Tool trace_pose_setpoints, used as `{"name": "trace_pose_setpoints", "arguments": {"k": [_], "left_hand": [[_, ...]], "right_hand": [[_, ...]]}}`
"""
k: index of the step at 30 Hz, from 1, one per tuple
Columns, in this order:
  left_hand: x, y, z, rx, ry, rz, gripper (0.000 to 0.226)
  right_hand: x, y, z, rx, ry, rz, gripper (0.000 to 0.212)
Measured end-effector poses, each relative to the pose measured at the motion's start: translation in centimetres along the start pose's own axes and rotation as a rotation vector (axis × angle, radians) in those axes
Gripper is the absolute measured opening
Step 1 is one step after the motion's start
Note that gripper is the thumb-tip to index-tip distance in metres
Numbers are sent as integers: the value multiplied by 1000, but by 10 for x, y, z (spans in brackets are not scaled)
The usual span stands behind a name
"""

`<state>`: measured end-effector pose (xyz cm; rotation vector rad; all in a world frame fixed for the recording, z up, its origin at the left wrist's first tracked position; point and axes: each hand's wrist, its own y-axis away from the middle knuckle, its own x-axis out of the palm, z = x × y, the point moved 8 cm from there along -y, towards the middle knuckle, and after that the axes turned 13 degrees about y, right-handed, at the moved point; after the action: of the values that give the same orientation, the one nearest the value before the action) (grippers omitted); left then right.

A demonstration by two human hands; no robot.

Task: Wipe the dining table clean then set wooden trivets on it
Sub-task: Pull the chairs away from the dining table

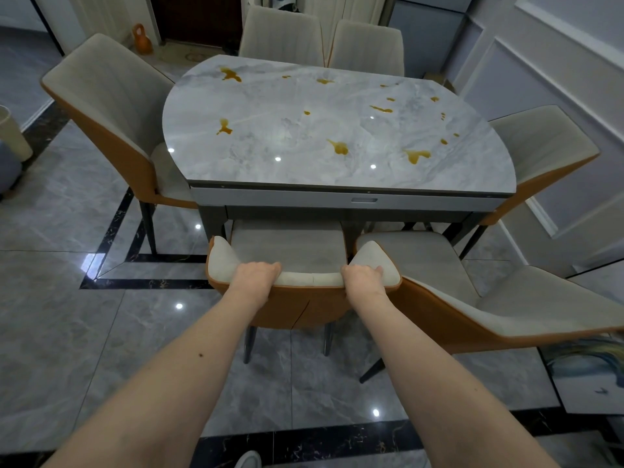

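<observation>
The grey marble dining table (304, 136) stands ahead of me, its top dotted with several amber-brown spills (339, 147). A beige and orange chair (312, 280) sits tucked at the table's near edge. My left hand (258, 273) grips the top of its backrest on the left, fingers curled over the rim. My right hand (363, 275) grips the same backrest on the right. No cloth or wooden trivets are in view.
A second chair (472, 298) stands close on the right, angled away. More chairs ring the table: one at left (108, 106), one at right (540, 146), two at the far end (283, 35). Glossy grey floor tiles spread around. An orange vase (141, 38) stands far left.
</observation>
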<state>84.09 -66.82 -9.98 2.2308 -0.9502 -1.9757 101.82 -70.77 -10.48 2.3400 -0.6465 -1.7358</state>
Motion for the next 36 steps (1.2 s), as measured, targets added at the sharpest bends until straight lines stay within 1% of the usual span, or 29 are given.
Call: {"name": "trace_pose_setpoints", "arguments": {"k": [9,19,25,28,32,36], "left_hand": [[3,2,4,-13,-21,37,44],[3,3,4,3,-23,32,43],[2,4,3,2,-19,63,48],[0,6,1,-16,-1,103,53],[-4,8,-18,-27,-40,171,58],[-8,6,-68,32,-37,180,64]], "right_hand": [[-3,5,2,-13,31,-11,42],[-3,7,4,-16,55,-28,44],[-2,9,2,-24,48,-40,48],[-2,13,0,-26,34,-62,52],[-6,25,-14,-24,14,-115,52],[-6,38,-42,-41,1,-181,52]]}}
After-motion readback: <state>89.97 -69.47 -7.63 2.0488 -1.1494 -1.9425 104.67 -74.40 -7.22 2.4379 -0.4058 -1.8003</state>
